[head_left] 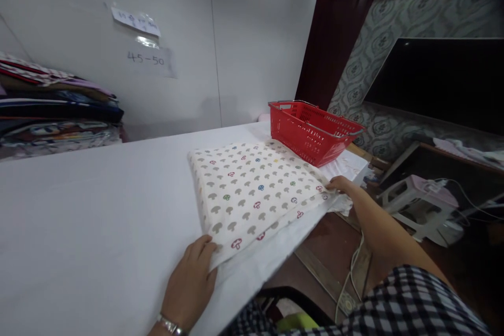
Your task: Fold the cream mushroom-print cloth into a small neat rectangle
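Cloth (252, 189): folded flat into a rough square, cream with a small mushroom print in grey, red, blue and green. It lies on the near right part of the table, its right corner at the table's edge.
Left hand (192, 283): at the cloth's near corner, fingers curled over the edge and grasping it. The palm rests on the table.
Right hand (342, 185): at the cloth's right corner, closed on the edge there. The fingertips are hidden under the fabric. The arm reaches in from beyond the table's edge.
Watch (167, 324): metal band on the left wrist.
Sleeve (409, 304): checked, dark and white, at the bottom right.
Table (98, 210): white top, running back to the wall.
Basket (315, 131): red plastic with wire handles, on the table just behind the cloth and apart from it.
Stack (55, 105): folded fabrics of mixed colours, at the far left against the wall.
Label (147, 58): taped on the wall, reads "45-50", with a paper slip above it.
Stool (417, 202): white, on the floor right of the table.
Screen (441, 79): dark, against the patterned wall at right.
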A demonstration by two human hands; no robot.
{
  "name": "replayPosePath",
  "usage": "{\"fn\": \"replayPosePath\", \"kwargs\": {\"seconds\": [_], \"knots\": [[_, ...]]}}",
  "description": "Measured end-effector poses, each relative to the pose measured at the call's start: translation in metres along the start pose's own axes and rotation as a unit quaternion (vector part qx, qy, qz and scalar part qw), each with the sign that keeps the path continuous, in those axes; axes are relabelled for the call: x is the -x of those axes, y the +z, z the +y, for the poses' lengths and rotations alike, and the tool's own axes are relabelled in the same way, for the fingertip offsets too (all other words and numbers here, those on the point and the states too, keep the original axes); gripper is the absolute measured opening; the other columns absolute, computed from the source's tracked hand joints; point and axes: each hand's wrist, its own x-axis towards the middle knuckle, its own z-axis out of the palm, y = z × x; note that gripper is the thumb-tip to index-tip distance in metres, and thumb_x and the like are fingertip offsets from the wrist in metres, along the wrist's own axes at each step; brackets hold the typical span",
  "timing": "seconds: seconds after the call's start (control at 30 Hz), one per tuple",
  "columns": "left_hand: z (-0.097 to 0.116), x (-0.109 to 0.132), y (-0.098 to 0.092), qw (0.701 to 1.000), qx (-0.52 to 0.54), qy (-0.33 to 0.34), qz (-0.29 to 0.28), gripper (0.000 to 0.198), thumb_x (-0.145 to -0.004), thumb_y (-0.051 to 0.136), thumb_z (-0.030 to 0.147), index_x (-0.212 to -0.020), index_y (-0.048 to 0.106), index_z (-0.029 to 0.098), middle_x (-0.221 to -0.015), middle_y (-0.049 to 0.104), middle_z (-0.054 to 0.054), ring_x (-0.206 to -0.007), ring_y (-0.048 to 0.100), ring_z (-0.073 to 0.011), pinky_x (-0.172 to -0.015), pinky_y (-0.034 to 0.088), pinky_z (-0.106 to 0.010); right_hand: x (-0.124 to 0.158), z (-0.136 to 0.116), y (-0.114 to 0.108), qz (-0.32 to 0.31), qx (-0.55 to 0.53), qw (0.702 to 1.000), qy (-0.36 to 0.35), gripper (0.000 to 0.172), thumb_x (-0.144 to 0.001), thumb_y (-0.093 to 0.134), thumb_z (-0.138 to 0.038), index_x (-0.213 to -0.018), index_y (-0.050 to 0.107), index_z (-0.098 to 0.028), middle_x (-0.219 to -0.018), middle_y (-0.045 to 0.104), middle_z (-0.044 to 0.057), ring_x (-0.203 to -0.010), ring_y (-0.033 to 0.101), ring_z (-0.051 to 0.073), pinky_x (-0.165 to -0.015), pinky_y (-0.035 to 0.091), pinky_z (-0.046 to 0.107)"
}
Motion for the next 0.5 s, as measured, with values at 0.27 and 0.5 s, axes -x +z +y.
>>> {"fn": "replayPosePath", "kwargs": {"seconds": [0.27, 0.5], "knots": [[0.008, -0.003, -0.010, 0.998, -0.018, -0.049, -0.046, 0.032, -0.074, 0.044, 0.014, -0.105, 0.050, 0.018, -0.131, 0.042, -0.009, -0.102, 0.056, -0.0218, -0.082, 0.049, -0.037, 0.017, 0.000, -0.001, -0.021, -0.024, 0.999, 0.011, 0.018, -0.056, 0.073, -0.016, -0.053, 0.055, -0.019, -0.040, 0.046, -0.005, -0.042, 0.047, 0.009, -0.039, 0.031, 0.017], [0.015, -0.006, -0.019, 0.995, -0.037, -0.068, -0.066, 0.026, -0.075, 0.042, 0.011, -0.100, 0.045, 0.018, -0.118, 0.048, -0.008, -0.089, 0.057, -0.0188, -0.069, 0.046, -0.032, 0.033, -0.005, -0.007, -0.013, -0.125, 0.992, 0.029, 0.022, -0.060, 0.075, -0.018, -0.063, 0.053, -0.017, -0.044, 0.050, -0.004, -0.039, 0.045, 0.008, -0.035, 0.027, 0.016]]}}
